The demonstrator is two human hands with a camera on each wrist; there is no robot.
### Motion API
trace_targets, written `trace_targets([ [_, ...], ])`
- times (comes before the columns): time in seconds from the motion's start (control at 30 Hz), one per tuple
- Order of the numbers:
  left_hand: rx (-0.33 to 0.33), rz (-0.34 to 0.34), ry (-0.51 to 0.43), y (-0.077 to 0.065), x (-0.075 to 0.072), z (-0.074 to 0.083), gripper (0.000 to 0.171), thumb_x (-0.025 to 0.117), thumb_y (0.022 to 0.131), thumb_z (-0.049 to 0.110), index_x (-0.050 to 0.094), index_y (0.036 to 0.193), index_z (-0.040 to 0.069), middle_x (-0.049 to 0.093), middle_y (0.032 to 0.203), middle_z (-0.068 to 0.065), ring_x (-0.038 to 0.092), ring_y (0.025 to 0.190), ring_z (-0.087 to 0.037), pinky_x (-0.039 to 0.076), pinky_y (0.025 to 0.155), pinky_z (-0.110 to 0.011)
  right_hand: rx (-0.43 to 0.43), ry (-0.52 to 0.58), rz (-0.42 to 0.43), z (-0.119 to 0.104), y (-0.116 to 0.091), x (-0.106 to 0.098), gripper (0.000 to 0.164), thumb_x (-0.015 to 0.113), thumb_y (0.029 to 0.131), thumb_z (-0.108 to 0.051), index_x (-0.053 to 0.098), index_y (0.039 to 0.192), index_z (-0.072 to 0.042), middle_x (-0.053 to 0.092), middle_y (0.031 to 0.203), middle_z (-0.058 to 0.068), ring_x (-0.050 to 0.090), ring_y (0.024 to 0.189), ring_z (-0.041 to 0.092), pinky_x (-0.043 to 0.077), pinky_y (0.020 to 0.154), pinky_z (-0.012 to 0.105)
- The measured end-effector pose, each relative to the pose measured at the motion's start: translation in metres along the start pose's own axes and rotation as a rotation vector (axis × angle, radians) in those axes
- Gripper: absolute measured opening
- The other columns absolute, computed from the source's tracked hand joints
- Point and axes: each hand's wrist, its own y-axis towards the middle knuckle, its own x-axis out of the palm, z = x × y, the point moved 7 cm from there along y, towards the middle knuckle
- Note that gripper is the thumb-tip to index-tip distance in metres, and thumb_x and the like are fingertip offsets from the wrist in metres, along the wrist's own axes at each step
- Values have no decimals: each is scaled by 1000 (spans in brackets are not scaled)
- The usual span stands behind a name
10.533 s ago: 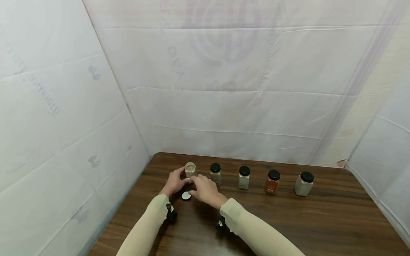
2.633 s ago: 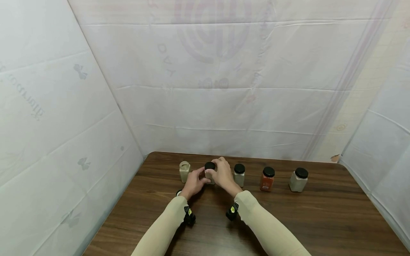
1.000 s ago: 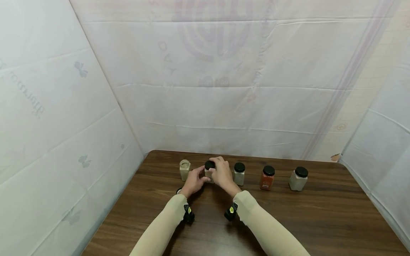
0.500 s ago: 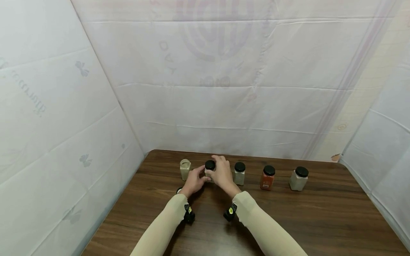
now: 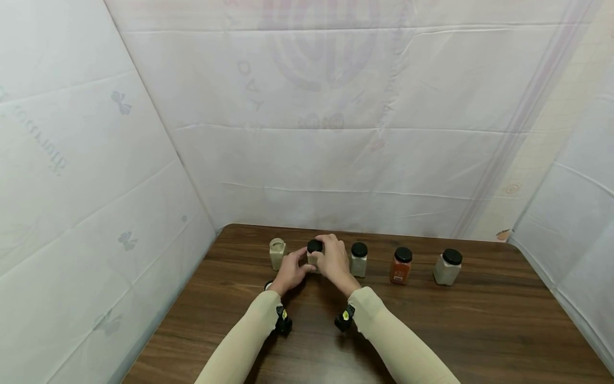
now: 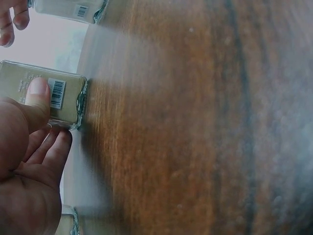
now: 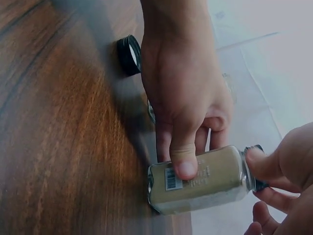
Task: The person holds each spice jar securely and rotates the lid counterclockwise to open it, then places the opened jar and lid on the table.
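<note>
A square glass spice jar (image 7: 210, 181) of tan powder stands on the table, second from the left in a row. My left hand (image 5: 290, 273) grips its body low down, thumb (image 6: 38, 93) beside the barcode label. Its black lid (image 5: 314, 246) is on, and my right hand (image 5: 333, 261) pinches it between thumb and fingers. In the right wrist view, the right hand (image 7: 293, 178) is at the jar's neck. To the left stands a lidless jar (image 5: 277, 256) of pale powder. A loose black lid (image 7: 128, 55) lies behind my left hand, mostly hidden in the head view.
To the right stand more black-lidded jars: a pale one (image 5: 358, 261) close to my right hand, an orange-red one (image 5: 400, 269), and a greyish one (image 5: 447, 271) farthest right. The brown wood table (image 5: 479, 330) backs onto white sheeting (image 5: 384, 160).
Both hands have moved right from the lidless jar to the second jar since the oldest frame. Lately the left hand stays put while the right fingers shift slightly around the lid.
</note>
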Motion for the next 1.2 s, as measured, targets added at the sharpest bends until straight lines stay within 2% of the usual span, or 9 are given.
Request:
trace_targets([
  [0.1,-6,2,9,0,0,-1,57,79,91,19,61,142,5,69,129,-16,65,121,-32,52,101,-50,0,-10,-29,-1,0,3,41,71,98,-9,64,138,-13,58,140,10,52,122,37,53,84,47],
  [0.3,-9,5,24,1,1,-3,57,79,90,20,61,142,6,69,129,-16,65,122,-32,52,100,-51,7,-39,-68,-2,0,3,44,69,99,-6,62,141,-15,55,144,9,52,122,37,53,85,46],
  [0.47,1,-1,14,1,2,-3,56,78,91,19,60,143,5,69,130,-16,65,121,-32,53,99,-51,-21,-43,-114,-5,2,0,55,69,96,-1,56,147,-16,51,150,10,49,128,39,53,86,47],
  [0.53,0,-2,13,1,2,-4,56,78,91,18,60,143,5,69,130,-16,65,121,-32,53,99,-51,-23,-29,-114,-5,2,-2,58,73,94,-3,55,148,-15,50,149,12,47,129,40,52,87,49],
  [0.63,-11,1,21,2,2,-4,56,79,91,18,61,142,5,68,131,-16,65,122,-32,53,100,-50,-4,-19,-86,-5,2,-5,60,81,91,-16,56,146,-12,54,142,14,49,126,38,52,88,49],
  [0.77,-26,-2,12,1,1,-4,55,80,91,17,61,142,4,67,133,-16,64,123,-33,52,101,-51,20,-31,-41,-4,2,-7,53,84,89,-25,63,135,-9,59,126,12,55,116,33,52,86,47],
  [0.87,-38,-6,-4,1,1,-5,55,80,91,16,61,142,4,66,134,-16,64,124,-32,52,102,-51,23,-46,-25,-4,3,-6,48,83,89,-27,67,129,-7,61,122,11,56,113,32,53,87,46],
  [1.0,-38,-6,-9,1,1,-4,54,79,92,15,61,142,5,67,133,-16,64,123,-31,52,101,-50,19,-58,-16,-4,3,-5,45,82,90,-25,68,129,-7,62,124,10,56,113,32,53,86,46],
  [1.2,-19,1,-10,0,1,-1,55,78,92,15,60,142,4,68,131,-17,65,122,-32,53,100,-49,23,-71,-68,-5,3,-1,43,71,98,-13,63,140,-14,59,139,9,54,120,35,53,85,47],
])
